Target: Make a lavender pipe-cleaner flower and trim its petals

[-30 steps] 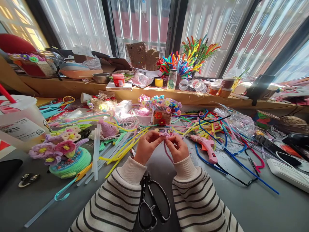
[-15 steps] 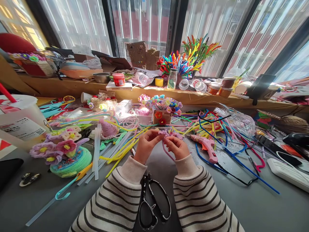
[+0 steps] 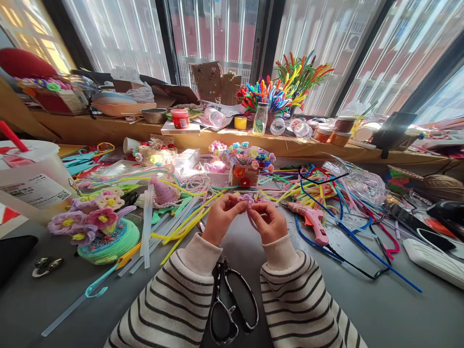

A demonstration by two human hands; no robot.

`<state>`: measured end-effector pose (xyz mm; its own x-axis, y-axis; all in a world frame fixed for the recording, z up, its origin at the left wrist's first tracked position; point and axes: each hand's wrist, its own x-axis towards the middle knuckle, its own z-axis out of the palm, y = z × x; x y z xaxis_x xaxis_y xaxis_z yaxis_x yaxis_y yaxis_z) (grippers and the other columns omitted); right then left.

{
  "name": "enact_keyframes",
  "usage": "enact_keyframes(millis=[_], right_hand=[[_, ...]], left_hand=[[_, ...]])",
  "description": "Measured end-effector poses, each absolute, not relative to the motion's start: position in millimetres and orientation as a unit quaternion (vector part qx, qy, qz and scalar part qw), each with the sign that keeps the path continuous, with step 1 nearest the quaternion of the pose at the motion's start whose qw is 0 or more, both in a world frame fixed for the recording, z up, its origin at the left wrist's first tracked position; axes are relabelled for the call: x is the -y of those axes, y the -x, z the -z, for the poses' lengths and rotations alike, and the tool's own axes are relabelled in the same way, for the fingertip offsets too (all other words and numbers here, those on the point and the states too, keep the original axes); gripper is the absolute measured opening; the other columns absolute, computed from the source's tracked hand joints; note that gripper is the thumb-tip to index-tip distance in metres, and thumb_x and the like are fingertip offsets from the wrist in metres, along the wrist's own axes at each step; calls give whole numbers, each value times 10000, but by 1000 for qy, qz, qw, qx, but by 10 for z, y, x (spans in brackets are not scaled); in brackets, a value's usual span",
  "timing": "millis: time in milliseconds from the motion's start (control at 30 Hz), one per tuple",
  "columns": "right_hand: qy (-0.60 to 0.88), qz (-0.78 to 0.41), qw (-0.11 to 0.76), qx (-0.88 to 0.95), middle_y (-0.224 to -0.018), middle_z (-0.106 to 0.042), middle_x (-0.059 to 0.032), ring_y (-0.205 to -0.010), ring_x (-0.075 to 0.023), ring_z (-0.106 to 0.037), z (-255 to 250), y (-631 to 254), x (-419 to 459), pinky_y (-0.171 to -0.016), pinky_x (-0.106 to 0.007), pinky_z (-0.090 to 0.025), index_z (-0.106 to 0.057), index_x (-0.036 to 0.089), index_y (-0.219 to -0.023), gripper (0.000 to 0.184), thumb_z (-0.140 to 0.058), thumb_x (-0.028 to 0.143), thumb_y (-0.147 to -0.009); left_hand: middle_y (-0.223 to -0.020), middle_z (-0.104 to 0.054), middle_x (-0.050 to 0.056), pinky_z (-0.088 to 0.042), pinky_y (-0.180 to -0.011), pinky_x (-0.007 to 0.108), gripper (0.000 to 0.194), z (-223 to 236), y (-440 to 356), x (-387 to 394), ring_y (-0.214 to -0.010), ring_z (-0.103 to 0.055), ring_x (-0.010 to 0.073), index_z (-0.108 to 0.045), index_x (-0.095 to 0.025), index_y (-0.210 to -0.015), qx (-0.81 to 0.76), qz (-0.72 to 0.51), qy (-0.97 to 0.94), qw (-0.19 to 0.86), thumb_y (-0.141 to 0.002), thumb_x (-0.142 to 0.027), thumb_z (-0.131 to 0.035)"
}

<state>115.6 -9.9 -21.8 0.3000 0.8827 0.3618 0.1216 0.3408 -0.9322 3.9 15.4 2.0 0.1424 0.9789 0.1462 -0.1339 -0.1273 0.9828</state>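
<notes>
My left hand (image 3: 222, 218) and my right hand (image 3: 268, 222) meet over the middle of the grey table (image 3: 380, 309). Between their fingertips they pinch a small pink-purple pipe cleaner flower (image 3: 248, 199), whose pink stem hangs down between the hands. Black scissors (image 3: 232, 304) lie between my striped sleeves. A pink glue gun (image 3: 310, 220) lies just right of my right hand.
Loose pipe cleaners (image 3: 326, 188) spread across the table's right and middle. Clear glue sticks (image 3: 148, 227) and a green base with flowers (image 3: 105, 237) lie left. A small flower basket (image 3: 242, 169) stands behind my hands. A white cup (image 3: 32, 179) is far left, a power strip (image 3: 435, 261) far right.
My hands have closed in on the flower, and the hanging pink stem now shows less between them. The view shifted slightly.
</notes>
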Motion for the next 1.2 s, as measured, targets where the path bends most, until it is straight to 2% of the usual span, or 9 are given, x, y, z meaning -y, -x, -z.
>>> enact_keyframes(millis=[267, 433, 633, 800, 1000, 1200], right_hand=[[455, -506, 625, 382, -556, -555, 16, -456, -60, -445, 229, -1257, 29, -413, -180, -345, -613, 144, -639, 217, -663, 318, -520], [457, -507, 649, 338, -475, -508, 44, -404, -38, -395, 248, -1276, 0, -394, -172, -320, -619, 149, -612, 207, -678, 301, -485], [452, -531, 628, 346, -455, -464, 50, -388, -39, -375, 244, -1288, -5, -381, -180, -303, -612, 160, -610, 184, -659, 299, -500], [454, -544, 616, 343, -496, -486, 40, -375, -39, -359, 232, -1295, -8, -359, -192, -290, -585, 168, -608, 229, -666, 325, -462], [447, -565, 613, 323, -476, -504, 33, -360, -41, -359, 213, -1289, -12, -345, -194, -278, -576, 173, -564, 228, -688, 303, -413], [440, -571, 593, 358, -485, -504, 40, -368, -31, -382, 219, -1290, 6, -362, -179, -289, -568, 155, -559, 186, -666, 288, -473]], left_hand=[[-737, -581, 5, -436, -699, 265, 201, 13, -68, -163, -709, -539, 111, -543, -146, -789, -318, -487, -523, 623, -630, -259, -592], [-796, -580, 30, -443, -678, 262, 283, 31, -72, -168, -738, -537, 127, -533, -139, -835, -320, -453, -554, 620, -583, -222, -632], [-782, -591, 35, -445, -674, 292, 293, 18, -58, -165, -727, -546, 142, -539, -136, -840, -329, -439, -555, 624, -577, -234, -624], [-723, -582, 18, -433, -637, 262, 234, -28, -45, -147, -660, -533, 119, -563, -130, -773, -356, -448, -552, 607, -568, -227, -622], [-702, -558, 15, -381, -547, 210, 253, -18, -50, -152, -609, -478, 93, -560, -123, -815, -368, -457, -570, 575, -588, -229, -600], [-635, -514, -4, -336, -476, 194, 301, -29, -61, -147, -526, -414, 69, -547, -117, -853, -360, -447, -586, 571, -601, -275, -588]])
